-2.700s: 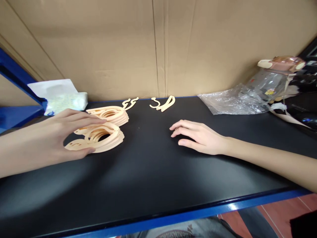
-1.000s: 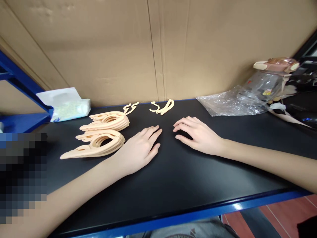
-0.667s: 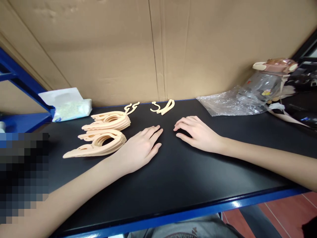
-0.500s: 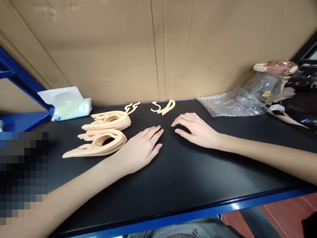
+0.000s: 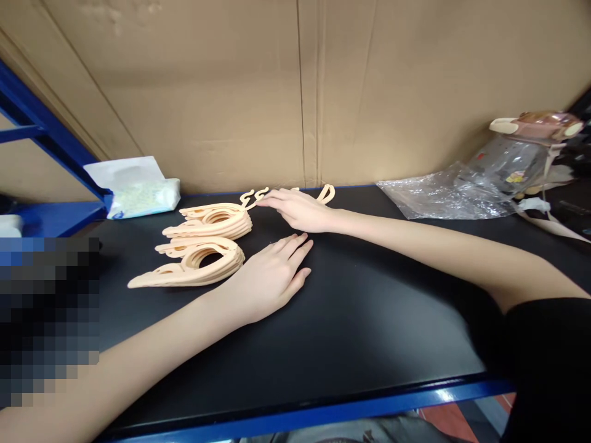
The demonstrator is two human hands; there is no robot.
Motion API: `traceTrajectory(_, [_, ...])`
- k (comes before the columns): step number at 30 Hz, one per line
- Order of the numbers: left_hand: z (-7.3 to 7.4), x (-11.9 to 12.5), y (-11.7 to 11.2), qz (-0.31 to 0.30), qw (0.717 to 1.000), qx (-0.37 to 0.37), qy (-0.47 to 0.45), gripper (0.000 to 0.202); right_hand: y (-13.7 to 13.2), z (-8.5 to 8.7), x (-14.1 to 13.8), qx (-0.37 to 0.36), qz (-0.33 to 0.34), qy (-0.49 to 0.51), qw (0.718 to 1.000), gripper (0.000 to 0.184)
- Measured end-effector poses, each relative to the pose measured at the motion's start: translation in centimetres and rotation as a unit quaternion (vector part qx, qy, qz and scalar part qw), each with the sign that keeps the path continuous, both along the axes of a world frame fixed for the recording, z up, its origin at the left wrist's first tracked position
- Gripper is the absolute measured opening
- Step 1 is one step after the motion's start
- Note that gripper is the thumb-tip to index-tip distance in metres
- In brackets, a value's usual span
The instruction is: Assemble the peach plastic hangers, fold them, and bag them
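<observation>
My left hand [image 5: 273,278] lies flat on the black tabletop with its fingers stretched out and holds nothing. Close to its wrist are stacked cream plastic folding hangers, a back bundle [image 5: 237,226] and a front bundle [image 5: 233,259]. My right hand [image 5: 302,210] reaches across beyond the left one, palm down, fingers extended to the left. Its fingertips are at the hooks [image 5: 247,198] behind the back bundle; whether they touch cannot be made out. Behind this hand, another cream hanger piece [image 5: 327,194] is partly covered.
A packet of wipes or tissues [image 5: 145,195] lies at the back left by a blue metal frame [image 5: 76,161]. To the right are a clear plastic bag [image 5: 429,194] and a bottle with a brown lid [image 5: 530,126]. A cardboard wall [image 5: 221,92] stands behind the table.
My right hand has moved left and away from me, from the table's middle to the hanger hooks, covering part of the loose piece. The left hand stays put; the view has shifted slightly.
</observation>
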State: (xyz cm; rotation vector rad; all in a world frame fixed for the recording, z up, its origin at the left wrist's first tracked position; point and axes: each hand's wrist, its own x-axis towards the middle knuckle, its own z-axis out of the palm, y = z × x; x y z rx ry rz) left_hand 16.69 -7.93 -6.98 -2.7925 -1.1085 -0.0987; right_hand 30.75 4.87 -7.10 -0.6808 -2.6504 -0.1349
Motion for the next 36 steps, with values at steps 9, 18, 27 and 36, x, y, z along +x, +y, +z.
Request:
traceTrajectory(9, [0.0, 0.0, 0.0, 0.004, 1.0, -0.001, 0.008, 0.051, 3.5, -0.4, -4.6, -0.072, 0.046, -0.045, 0.995, 0.075])
traceTrajectory(18, [-0.1, -0.1, 0.0, 0.001, 1.0, 0.027, 0.013, 0.05, 2.9, -0.7, -1.9, -0.088, 0.06, -0.024, 0.994, 0.062])
traceTrajectory(27, [0.5, 1.0, -1.3, -0.027, 0.991, 0.123, 0.035, 0.032, -3.1, -0.6, 4.9, -0.159, 0.111, 0.006, 0.981, 0.073])
traceTrajectory(36, [0.3, 0.9, -1.0, -0.078, 0.995, 0.058, -0.037, 0.027, -8.0, -0.8, 10.5, -0.22, 0.063, 0.042, 0.973, 0.075])
